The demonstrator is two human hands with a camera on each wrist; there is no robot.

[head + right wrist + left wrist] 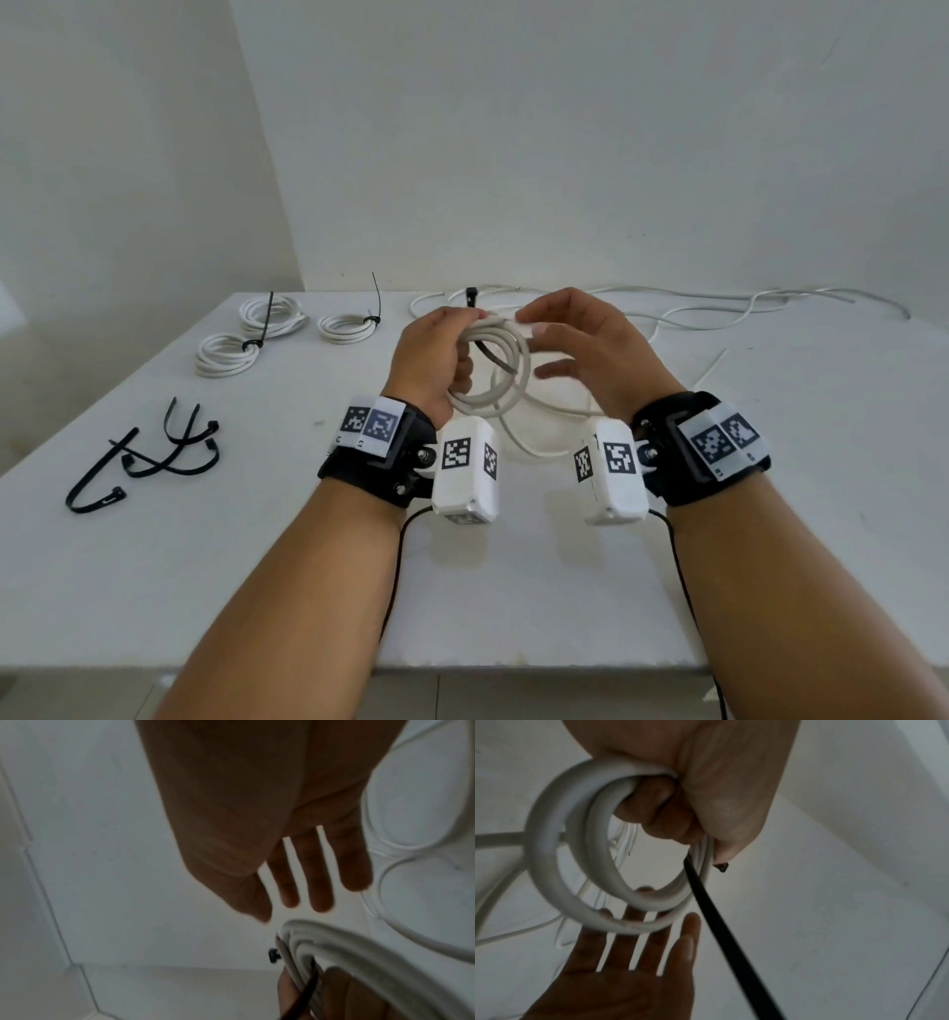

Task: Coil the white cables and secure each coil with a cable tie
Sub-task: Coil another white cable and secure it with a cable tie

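My left hand [436, 349] grips a coil of white cable [513, 370] held upright above the table, with a black cable tie [495, 357] pinched against it. In the left wrist view the fingers of the left hand [706, 791] curl through the coil [552, 862], and the cable tie [718, 912] hangs down from under the thumb. My right hand [580, 344] is beside the coil, fingers straight and spread, fingertips near its top. The right wrist view shows the right hand [257, 821] flat, just short of the coil [334, 943] and the cable tie [311, 975].
Three tied white coils [272, 313] [346, 326] [226, 352] lie at the back left of the white table [513, 591]. Several loose black cable ties [154, 452] lie at the front left. Loose white cables [719, 308] sprawl along the back right edge by the wall.
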